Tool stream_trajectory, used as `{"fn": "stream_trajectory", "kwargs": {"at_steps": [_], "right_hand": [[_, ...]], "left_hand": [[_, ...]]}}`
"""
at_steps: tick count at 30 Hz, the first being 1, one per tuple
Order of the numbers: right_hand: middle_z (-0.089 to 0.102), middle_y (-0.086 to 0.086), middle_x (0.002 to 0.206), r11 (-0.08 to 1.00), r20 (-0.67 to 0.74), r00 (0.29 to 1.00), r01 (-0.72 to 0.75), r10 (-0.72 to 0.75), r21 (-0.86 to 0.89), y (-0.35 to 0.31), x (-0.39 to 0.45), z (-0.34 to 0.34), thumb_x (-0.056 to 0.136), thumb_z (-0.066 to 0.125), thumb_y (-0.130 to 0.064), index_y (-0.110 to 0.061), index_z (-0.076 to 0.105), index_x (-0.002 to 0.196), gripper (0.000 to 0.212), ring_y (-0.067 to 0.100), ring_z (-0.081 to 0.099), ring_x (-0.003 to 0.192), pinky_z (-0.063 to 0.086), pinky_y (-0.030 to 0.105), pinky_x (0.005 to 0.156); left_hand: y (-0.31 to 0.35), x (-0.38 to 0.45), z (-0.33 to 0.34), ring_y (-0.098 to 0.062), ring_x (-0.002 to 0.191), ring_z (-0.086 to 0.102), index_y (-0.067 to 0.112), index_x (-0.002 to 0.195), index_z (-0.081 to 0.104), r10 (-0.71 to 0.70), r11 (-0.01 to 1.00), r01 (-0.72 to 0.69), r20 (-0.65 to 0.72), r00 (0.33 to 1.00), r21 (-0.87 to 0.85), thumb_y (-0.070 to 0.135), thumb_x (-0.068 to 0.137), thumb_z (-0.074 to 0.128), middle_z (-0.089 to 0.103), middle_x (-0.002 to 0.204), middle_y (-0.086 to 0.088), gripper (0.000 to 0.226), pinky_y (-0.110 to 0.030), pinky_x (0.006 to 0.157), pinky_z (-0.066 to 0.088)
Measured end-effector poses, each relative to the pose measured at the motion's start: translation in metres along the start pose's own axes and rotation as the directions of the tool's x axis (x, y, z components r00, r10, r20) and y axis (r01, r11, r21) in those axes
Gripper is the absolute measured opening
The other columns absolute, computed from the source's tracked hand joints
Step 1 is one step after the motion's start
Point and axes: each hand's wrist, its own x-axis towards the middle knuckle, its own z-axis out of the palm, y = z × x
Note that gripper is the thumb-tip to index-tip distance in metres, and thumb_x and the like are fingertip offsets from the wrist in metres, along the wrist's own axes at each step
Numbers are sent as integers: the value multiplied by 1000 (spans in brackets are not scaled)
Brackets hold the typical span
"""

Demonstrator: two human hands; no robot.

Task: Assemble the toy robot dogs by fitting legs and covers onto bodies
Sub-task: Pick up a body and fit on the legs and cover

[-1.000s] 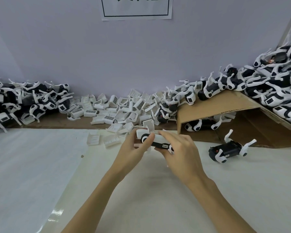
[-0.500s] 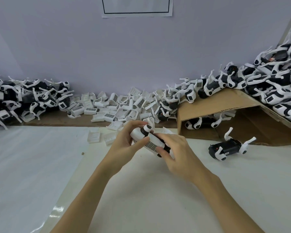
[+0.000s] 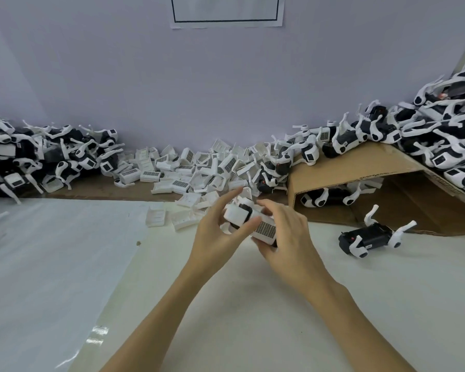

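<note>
- Two hands of mine meet over the middle of the white worktop (image 3: 253, 318), both grasping one toy robot dog (image 3: 249, 218), which is lifted clear of the surface.
- My left hand (image 3: 215, 237) curls its fingers (image 3: 230, 198) round the dog's white end block, thumb pressed across its near face.
- My right hand (image 3: 290, 234) wraps the other end, its fingers (image 3: 269, 205) bent over the top and thumb underneath, beside the white cover (image 3: 266, 229) with its dark grille pattern.
- The dog's body lies tilted between my hands, the white end higher and to the left; its legs are mostly hidden by my fingers.
- To the right, well apart from my hands, a black dog body (image 3: 368, 236) rests on the worktop with white legs sticking up and out.
- Behind it a cardboard sheet (image 3: 360, 165) leans like a ramp, with another dog (image 3: 330, 196) lying in the shadow beneath it.
- A heap of loose white covers (image 3: 188, 170) sprawls along the back edge, just beyond my hands.
- Piles of black and white dogs fill the far left (image 3: 38, 157) and the far right (image 3: 440, 130), the right pile spilling over the cardboard.
- A clear plastic sheet (image 3: 51, 264) covers the worktop's left part.
- A framed paper notice (image 3: 226, 12) hangs on the pale wall above.
</note>
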Motion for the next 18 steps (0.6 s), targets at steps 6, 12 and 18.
{"fn": "stream_trajectory", "kwargs": {"at_steps": [6, 12, 18], "right_hand": [[55, -20, 125, 932, 179, 984, -73, 9, 355, 7, -1, -9, 92, 71, -26, -45, 42, 131, 51, 5, 58, 117, 53, 17, 82], [41, -14, 151, 989, 88, 996, 1, -14, 146, -3, -4, 2, 100, 69, -29, -29, 37, 157, 66, 2, 42, 140, 42, 13, 107], [56, -2, 145, 994, 128, 988, -82, 90, -65, -14, 1, 10, 106, 59, -30, -24, 38, 158, 56, 21, 56, 123, 49, 37, 100]], "left_hand": [[-7, 5, -19, -13, 129, 46, 33, 132, 63, 190, 909, -252, 210, 959, 332, 69, 74, 81, 50, 128, 14, 71, -36, 112, 39], [-12, 5, -14, -9, 98, 57, 18, 92, 60, 150, 911, -96, -106, 983, 401, 80, 68, 72, 64, 92, 8, 68, -33, 100, 35], [-19, 11, -9, -12, 90, 68, 21, 89, 73, -131, 986, 148, -204, 970, 70, 79, 66, 69, 73, 87, 5, 62, -42, 83, 55]]}}
